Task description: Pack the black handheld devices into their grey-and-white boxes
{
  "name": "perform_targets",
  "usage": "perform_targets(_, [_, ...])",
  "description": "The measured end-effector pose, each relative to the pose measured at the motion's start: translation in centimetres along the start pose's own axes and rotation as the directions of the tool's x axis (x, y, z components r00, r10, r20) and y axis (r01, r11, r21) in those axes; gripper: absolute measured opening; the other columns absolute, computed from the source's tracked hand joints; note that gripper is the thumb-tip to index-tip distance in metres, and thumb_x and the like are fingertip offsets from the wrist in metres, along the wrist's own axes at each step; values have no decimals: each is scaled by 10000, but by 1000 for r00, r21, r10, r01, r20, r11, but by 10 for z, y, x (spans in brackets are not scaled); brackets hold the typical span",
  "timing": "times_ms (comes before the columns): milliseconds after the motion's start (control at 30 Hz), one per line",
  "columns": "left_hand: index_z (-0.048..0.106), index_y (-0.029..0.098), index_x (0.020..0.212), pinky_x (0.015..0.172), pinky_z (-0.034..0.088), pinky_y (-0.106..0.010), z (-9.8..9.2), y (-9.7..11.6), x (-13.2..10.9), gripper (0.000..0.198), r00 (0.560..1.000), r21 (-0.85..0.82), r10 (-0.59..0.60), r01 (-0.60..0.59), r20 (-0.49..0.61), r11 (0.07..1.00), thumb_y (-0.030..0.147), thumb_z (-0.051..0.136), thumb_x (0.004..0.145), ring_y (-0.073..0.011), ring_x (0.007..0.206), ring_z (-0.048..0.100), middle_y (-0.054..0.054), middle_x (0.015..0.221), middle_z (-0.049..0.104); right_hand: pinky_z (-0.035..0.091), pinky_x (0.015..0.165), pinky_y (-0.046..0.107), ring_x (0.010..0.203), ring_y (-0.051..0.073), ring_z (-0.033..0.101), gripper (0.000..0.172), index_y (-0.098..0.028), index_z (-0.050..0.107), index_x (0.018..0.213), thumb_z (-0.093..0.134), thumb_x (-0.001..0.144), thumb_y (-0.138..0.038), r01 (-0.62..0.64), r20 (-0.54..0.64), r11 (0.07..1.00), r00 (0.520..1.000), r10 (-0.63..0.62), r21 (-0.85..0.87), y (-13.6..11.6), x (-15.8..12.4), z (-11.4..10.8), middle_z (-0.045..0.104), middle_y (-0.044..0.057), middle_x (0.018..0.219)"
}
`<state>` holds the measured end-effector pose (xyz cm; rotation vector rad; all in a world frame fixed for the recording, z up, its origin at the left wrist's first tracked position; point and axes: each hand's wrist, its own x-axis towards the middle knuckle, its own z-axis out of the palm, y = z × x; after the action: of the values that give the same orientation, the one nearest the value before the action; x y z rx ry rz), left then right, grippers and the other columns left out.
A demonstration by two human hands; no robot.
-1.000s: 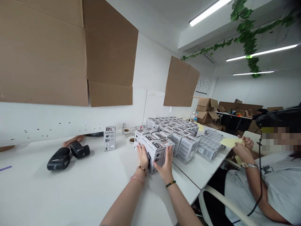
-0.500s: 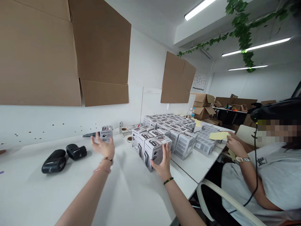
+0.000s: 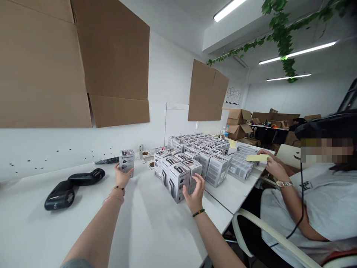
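The block of boxes (image 3: 195,149) spreads over the white table (image 3: 150,230), and to the left of it, well apart, stands the single box (image 3: 127,160), upright. The person's left hand (image 3: 122,176) has that box low down, thumb on one side and fingers on the other. So low a hold is the likeliest source of trouble: the top could tip if the box were swung quickly, and the thumb could slip along the smooth card. Squeezed hard at one edge, the card might also dent.

The right hand (image 3: 196,193) is at the near corner of the block, thumb and fingers curved wide apart beside the front box (image 3: 178,182). Whether a fingertip touches the card cannot be told from this angle. A careless nudge there could push the front box askew and, since its neighbours stand tight against it, knock the whole near row out of line. A box set down too close could catch a neighbour's edge for the same reason.

Farther left of the block than the single box lies a black device (image 3: 60,195), uncovered on the table; a sweep of the left forearm could bump it. To the right of the block are flat boxes (image 3: 240,166), with a co-worker's hands (image 3: 275,167) holding yellow paper (image 3: 256,158) beyond them. Reaching too far that way could crowd the co-worker.
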<state>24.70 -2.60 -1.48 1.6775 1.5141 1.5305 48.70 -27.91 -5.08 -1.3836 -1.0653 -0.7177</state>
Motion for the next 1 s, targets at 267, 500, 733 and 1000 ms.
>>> perform_targets(267, [549,172,1263,899,540,-459,39,6,-13,380,985,142,-38,13,168,990,331,604,922,-242,1085,617,-102,1280,583,425,916,559,1098,317,506,312,-213,454,1118,536,857,-364,17,-17,1000,1000,-17,11,1,-1,2,491,143,1183])
perform_targets(500, [555,172,1253,889,544,-449,71,20,-40,371,937,262,12,-110,349,959,337,602,924,-236,1068,625,-97,1257,595,415,904,535,1065,306,516,272,-216,451,1092,525,868,-353,27,-12,999,1000,-27,-19,4,-2,0,497,131,1143])
perform_targets(733, [581,175,1215,884,547,-434,34,15,-41,326,867,345,128,-322,482,882,335,590,931,-221,1047,630,-93,1240,608,396,872,501,1022,302,501,214,-208,453,1060,488,887,-328,33,-25,999,999,-33,-30,8,-4,-1,496,109,1047])
perform_targets(1000, [423,217,1421,1066,317,-669,-110,-9,10,483,988,658,38,-127,148,742,310,513,956,-388,1391,347,-157,1523,371,386,826,461,967,297,486,195,-203,466,1011,480,866,-332,19,-43,1000,999,-20,-17,14,-7,1,494,100,998])
